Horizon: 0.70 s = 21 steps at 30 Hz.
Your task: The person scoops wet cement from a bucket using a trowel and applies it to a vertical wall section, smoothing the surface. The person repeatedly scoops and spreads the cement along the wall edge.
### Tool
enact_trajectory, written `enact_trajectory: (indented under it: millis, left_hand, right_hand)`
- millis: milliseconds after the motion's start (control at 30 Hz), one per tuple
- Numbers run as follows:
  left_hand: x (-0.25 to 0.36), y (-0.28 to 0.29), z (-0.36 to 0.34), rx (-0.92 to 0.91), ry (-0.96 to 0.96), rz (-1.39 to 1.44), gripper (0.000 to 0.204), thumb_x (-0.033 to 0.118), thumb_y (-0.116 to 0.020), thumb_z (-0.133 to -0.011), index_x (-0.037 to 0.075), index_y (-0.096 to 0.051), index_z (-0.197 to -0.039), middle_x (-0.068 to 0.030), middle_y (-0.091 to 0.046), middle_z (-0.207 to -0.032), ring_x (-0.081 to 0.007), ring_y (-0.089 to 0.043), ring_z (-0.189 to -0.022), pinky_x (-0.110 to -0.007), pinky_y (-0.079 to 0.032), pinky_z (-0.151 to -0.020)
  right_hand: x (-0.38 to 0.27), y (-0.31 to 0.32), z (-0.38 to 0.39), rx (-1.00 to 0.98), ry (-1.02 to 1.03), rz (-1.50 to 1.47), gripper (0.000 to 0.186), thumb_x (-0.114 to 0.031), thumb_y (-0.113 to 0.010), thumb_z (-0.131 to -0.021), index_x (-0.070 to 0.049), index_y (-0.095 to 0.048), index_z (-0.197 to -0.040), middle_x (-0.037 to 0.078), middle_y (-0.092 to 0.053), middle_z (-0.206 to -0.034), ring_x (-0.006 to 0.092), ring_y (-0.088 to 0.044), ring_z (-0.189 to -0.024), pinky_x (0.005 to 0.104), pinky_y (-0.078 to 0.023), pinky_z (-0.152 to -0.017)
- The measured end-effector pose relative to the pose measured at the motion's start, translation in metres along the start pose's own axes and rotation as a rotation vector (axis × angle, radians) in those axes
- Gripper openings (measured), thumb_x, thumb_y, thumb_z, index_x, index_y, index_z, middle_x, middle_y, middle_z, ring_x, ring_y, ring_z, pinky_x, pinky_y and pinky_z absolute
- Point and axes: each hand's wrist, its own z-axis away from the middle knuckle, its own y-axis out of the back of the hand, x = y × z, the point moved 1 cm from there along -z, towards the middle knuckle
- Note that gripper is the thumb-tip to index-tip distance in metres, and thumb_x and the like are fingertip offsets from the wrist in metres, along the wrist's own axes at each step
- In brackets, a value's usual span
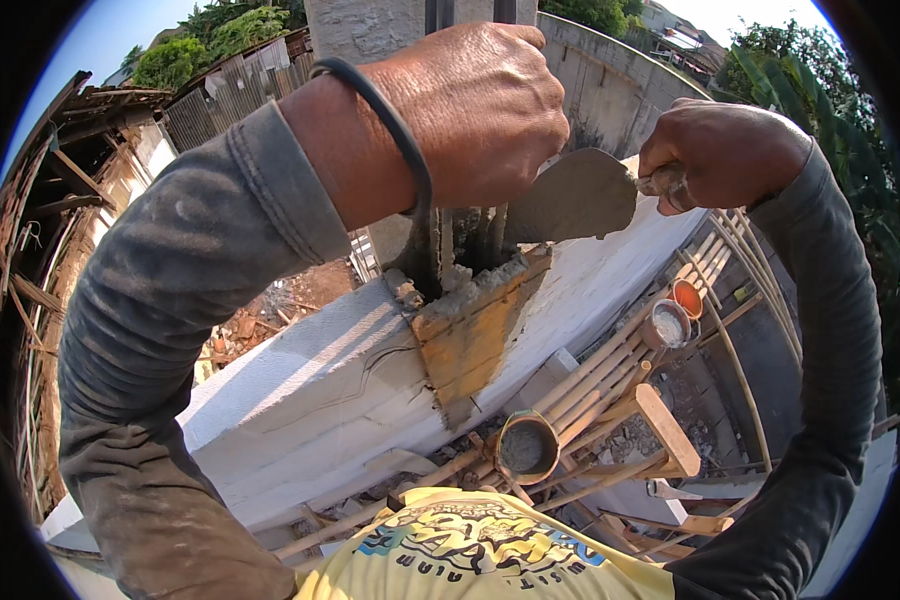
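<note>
Outdoors, above a white wall point(310, 400) and bamboo poles point(592, 382), both lower than the grip, clasps a trowel point(580, 198) by its handle in the right hand point(727, 152), with the mortar-smeared blade just left of that grip. Bends the left hand point(460, 115) at the knuckles beside the blade, near dark uprights point(426, 262), but with fingers hidden: impossible to say whether curled around anything. Seems to be packing mortar point(467, 290) behind an orange-brown board point(478, 340) below both hands; probably calls next for tilting the blade and pressing down.
</note>
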Motion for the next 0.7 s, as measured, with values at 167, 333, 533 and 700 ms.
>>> enact_trajectory:
  millis: [167,333,533,700]
  left_hand:
    - [-0.008,-0.018,0.002,0.240,-0.112,-0.060,0.016,0.018,-0.062,-0.091,0.004,-0.070,-0.094,-0.0081,-0.069,-0.094,-0.0193,-0.064,-0.092,-0.033,-0.047,-0.102]
    - [-0.012,-0.030,-0.005,0.333,-0.144,-0.067,0.017,0.019,-0.064,-0.088,0.004,-0.070,-0.095,-0.0073,-0.068,-0.095,-0.0187,-0.063,-0.092,-0.034,-0.046,-0.103]
    - [-0.014,-0.037,-0.009,0.389,-0.286,0.417,0.014,0.016,-0.063,-0.093,0.010,-0.074,-0.086,-0.0061,-0.070,-0.085,-0.0150,-0.064,-0.080,-0.032,-0.049,-0.098]
    - [-0.022,-0.082,-0.014,0.049,-0.529,2.099,0.014,0.016,-0.062,-0.093,0.009,-0.073,-0.096,-0.0092,-0.070,-0.092,-0.0194,-0.066,-0.093,-0.036,-0.049,-0.102]
  right_hand:
    - [0.040,-0.035,0.017,0.435,0.171,-0.034,0.036,-0.012,-0.080,-0.075,-0.001,-0.068,-0.107,0.015,-0.068,-0.094,0.0352,-0.065,-0.088,0.0434,-0.051,-0.082]
    - [0.053,-0.079,-0.019,0.713,0.335,-0.153,0.035,-0.010,-0.076,-0.080,-0.002,-0.065,-0.112,0.014,-0.068,-0.102,0.0333,-0.067,-0.090,0.0410,-0.054,-0.077]
    - [0.035,-0.087,-0.046,0.630,0.384,-0.007,0.034,-0.011,-0.077,-0.075,-0.006,-0.069,-0.108,0.009,-0.065,-0.090,0.0294,-0.064,-0.087,0.0416,-0.052,-0.078]
    - [0.037,-0.092,-0.055,0.643,0.379,-0.023,0.031,-0.010,-0.077,-0.074,-0.006,-0.069,-0.105,0.007,-0.066,-0.090,0.0277,-0.064,-0.087,0.0412,-0.052,-0.076]
